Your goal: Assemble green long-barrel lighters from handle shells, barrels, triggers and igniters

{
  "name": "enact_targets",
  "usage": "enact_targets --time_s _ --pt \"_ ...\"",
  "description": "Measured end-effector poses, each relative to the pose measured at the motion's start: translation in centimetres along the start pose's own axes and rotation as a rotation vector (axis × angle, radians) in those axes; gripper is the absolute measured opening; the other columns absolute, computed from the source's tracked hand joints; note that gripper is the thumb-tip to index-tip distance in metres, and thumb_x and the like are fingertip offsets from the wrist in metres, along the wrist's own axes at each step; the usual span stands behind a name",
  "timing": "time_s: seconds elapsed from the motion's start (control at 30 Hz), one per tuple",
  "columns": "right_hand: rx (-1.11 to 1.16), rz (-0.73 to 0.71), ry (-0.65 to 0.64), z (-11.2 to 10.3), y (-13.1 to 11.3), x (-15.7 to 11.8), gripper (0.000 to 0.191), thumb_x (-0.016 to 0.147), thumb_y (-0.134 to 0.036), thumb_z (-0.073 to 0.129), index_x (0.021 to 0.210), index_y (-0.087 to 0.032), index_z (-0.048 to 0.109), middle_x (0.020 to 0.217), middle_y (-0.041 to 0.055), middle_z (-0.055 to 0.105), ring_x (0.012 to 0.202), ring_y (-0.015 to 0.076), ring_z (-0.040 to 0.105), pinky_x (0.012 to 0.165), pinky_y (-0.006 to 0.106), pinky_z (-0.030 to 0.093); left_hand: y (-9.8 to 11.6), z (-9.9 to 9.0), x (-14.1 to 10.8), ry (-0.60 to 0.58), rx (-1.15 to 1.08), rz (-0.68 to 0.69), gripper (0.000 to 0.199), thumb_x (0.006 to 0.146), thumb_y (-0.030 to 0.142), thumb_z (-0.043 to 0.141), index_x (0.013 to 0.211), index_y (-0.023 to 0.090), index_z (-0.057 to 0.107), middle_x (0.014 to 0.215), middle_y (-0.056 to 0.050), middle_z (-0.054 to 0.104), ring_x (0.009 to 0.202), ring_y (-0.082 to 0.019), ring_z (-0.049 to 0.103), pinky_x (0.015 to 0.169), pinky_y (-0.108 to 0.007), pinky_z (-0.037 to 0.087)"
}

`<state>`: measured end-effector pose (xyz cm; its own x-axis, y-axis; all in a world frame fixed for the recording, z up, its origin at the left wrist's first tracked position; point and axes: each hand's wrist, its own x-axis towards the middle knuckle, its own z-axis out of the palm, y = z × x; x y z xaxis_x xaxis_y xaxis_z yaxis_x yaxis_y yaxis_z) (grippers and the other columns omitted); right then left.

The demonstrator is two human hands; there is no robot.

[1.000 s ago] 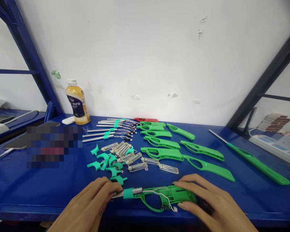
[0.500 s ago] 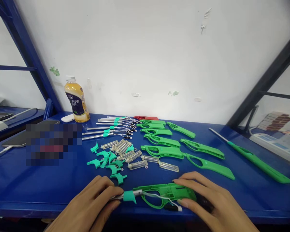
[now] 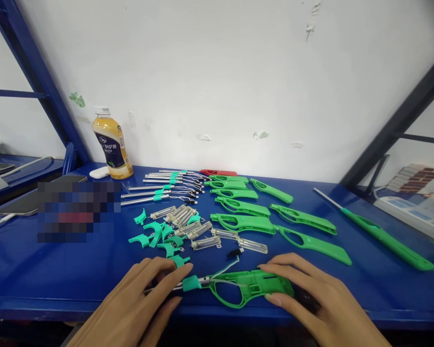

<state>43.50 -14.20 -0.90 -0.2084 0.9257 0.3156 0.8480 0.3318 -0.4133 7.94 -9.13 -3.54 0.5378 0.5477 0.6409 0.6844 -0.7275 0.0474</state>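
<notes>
Near the front edge of the table, my right hand (image 3: 314,294) grips the butt end of a green lighter shell half (image 3: 262,285), its hollow inside facing up. My left hand (image 3: 141,299) pinches a metal lighter tube (image 3: 204,281) wrapped with teal tape (image 3: 191,283). The tube's end lies at the narrow front of the shell. A pale tube runs from it into the shell, while white wires lead to a black igniter (image 3: 234,252) lying beyond the shell. Teal triggers (image 3: 169,249) and clear fuel tanks (image 3: 205,242) lie just past my left hand.
More metal tubes with wires (image 3: 162,181) lie at the back. Several green shell halves (image 3: 243,223) and a red one (image 3: 219,172) are spread mid-table. An assembled green lighter (image 3: 386,238) lies right. A drink bottle (image 3: 112,149) and a phone (image 3: 39,197) stand or lie left.
The black igniter and its wires have swung from the shell's near side to its far side. The metal tube has shifted slightly left and up, and my left fingers have moved along it.
</notes>
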Motion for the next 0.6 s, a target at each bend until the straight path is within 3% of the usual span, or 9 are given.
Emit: enact_targets --time_s 0.13,0.3,0.47,0.6 --pt "-0.001 -0.003 0.006 0.13 0.07 -0.05 0.026 0.100 -0.043 0.075 0.125 -0.040 0.081 0.126 -0.0011 0.080 0.099 0.0187 0.084 0.088 0.021 0.066 0.78 -0.07 0.81 -0.015 -0.057 0.043 0.036 0.113 0.034 0.047 0.143 0.035 0.067 0.118 -0.004 0.078 0.097 -0.016 0.081 0.086 -0.022 0.067" --pt "-0.009 0.008 0.000 0.16 0.05 -0.03 0.026 0.101 -0.044 0.073 0.126 -0.040 0.081 0.126 -0.0005 0.080 0.102 0.0190 0.084 0.088 0.022 0.066 0.87 0.30 0.60 -0.106 -0.093 0.026 0.039 0.111 0.024 0.048 0.145 0.034 0.064 0.125 -0.004 0.077 0.104 -0.016 0.080 0.094 -0.024 0.065" --pt "0.004 0.019 -0.006 0.07 -0.10 0.00 0.026 0.101 -0.042 0.073 0.126 -0.040 0.081 0.127 -0.0002 0.080 0.100 0.0194 0.084 0.087 0.022 0.066 0.89 0.42 0.54 -0.095 -0.123 -0.002 0.037 0.109 0.022 0.050 0.139 0.036 0.066 0.120 0.000 0.079 0.103 -0.016 0.079 0.095 -0.024 0.064" --pt "0.016 0.029 -0.005 0.10 -0.11 -0.03 0.025 0.101 -0.043 0.074 0.125 -0.040 0.081 0.126 -0.0001 0.080 0.100 0.0197 0.084 0.087 0.023 0.066 1.04 0.53 0.06 -0.065 -0.119 -0.040 0.047 0.105 0.019 0.050 0.146 0.037 0.064 0.126 -0.003 0.077 0.107 -0.018 0.079 0.098 -0.025 0.064"
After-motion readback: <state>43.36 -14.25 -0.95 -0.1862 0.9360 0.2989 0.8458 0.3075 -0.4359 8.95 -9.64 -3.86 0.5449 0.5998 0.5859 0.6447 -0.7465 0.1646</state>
